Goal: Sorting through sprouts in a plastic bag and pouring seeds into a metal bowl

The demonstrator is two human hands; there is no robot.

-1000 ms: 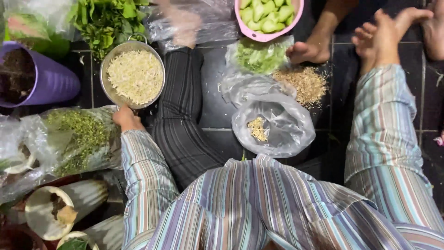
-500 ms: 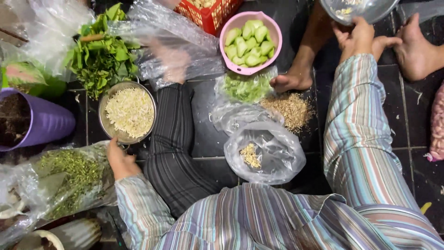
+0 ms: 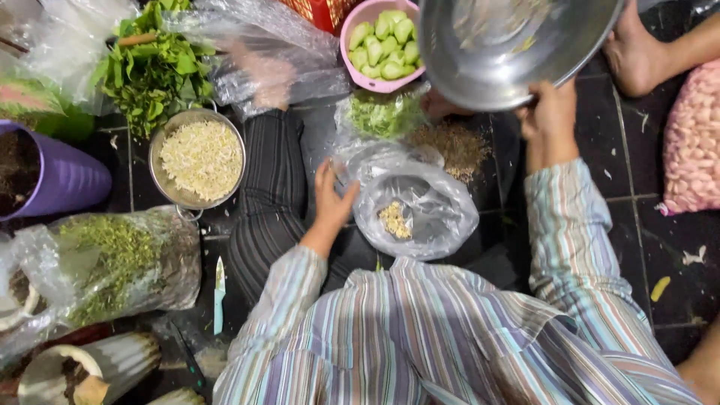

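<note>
My right hand (image 3: pixel 551 120) grips the rim of a large steel bowl (image 3: pixel 510 45), which is tilted above the floor and holds only a few scraps. My left hand (image 3: pixel 331 199) is open with fingers apart, touching the edge of a clear plastic bag (image 3: pixel 431 214) that has a small heap of pale bits (image 3: pixel 393 219) inside. Beyond the bag lie a pile of brown husks (image 3: pixel 456 146) and another bag of green pieces (image 3: pixel 384 114). My striped trouser leg (image 3: pixel 270 180) stretches out to the left of the bag.
A metal bowl of pale sprouts (image 3: pixel 199 159), a pink bowl of green pods (image 3: pixel 382 41), leafy greens (image 3: pixel 154 71), a purple pot (image 3: pixel 52 180), a bagged herb bundle (image 3: pixel 112 259), a small knife (image 3: pixel 218 294), a net of pale cloves (image 3: pixel 694 150), another person's foot (image 3: pixel 637 45).
My right hand took hold of the steel bowl and brought it nearer and lower. My left hand moved from beside the sprout bowl to the clear bag's edge.
</note>
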